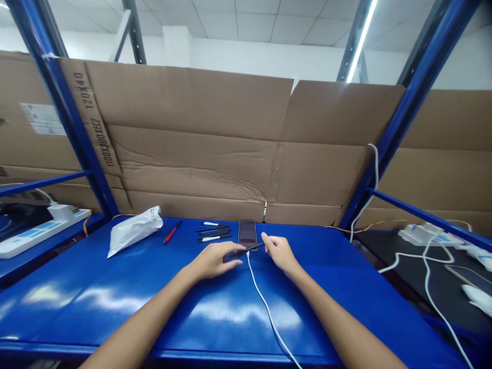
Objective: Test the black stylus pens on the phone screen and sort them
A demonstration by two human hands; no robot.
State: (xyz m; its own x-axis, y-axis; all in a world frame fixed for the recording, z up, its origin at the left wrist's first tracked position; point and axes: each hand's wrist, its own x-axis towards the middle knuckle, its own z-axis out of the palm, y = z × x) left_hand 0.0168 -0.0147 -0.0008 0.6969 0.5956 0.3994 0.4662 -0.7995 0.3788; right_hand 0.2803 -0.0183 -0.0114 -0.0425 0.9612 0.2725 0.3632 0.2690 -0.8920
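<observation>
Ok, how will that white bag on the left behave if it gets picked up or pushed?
The white bag will probably flex, since its skin looks thin and creased. Pushed, it seems likelier to slide than roll, lying low on the glossy blue tabletop. Its contents are hidden, so I can't judge its weight.

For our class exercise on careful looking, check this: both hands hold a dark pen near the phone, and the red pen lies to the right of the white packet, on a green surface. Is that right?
Not quite: the surface is blue, as the head view shows. The rest stands, red pen and white packet included.
</observation>
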